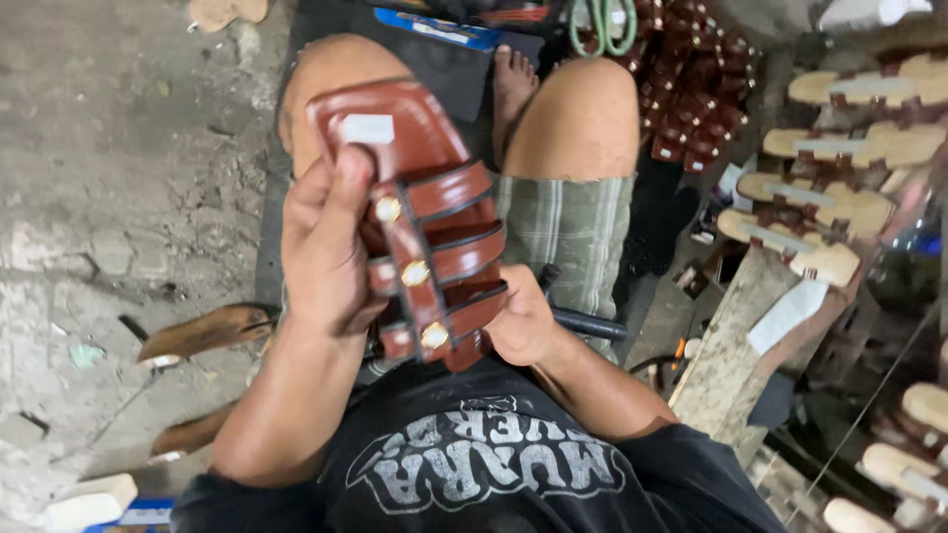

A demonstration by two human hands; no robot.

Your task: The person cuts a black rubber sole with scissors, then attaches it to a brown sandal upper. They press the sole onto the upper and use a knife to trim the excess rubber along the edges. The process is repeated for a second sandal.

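A reddish-brown leather sandal (434,212) with three cross straps and three brass studs is held up over my lap. My left hand (326,247) grips its left side, thumb lying on the insole beside a white label. My right hand (518,321) holds the toe end at the lower right, fingers curled under the straps. A dark metal bar (588,323) sticks out behind my right hand. My bare knees and a foot lie beyond the sandal.
Rows of unfinished tan soles with brown straps (839,148) lie on a wooden bench (731,345) to the right. A heap of brown strap pieces (696,89) sits at top centre. Loose soles (202,331) lie on the concrete floor to the left.
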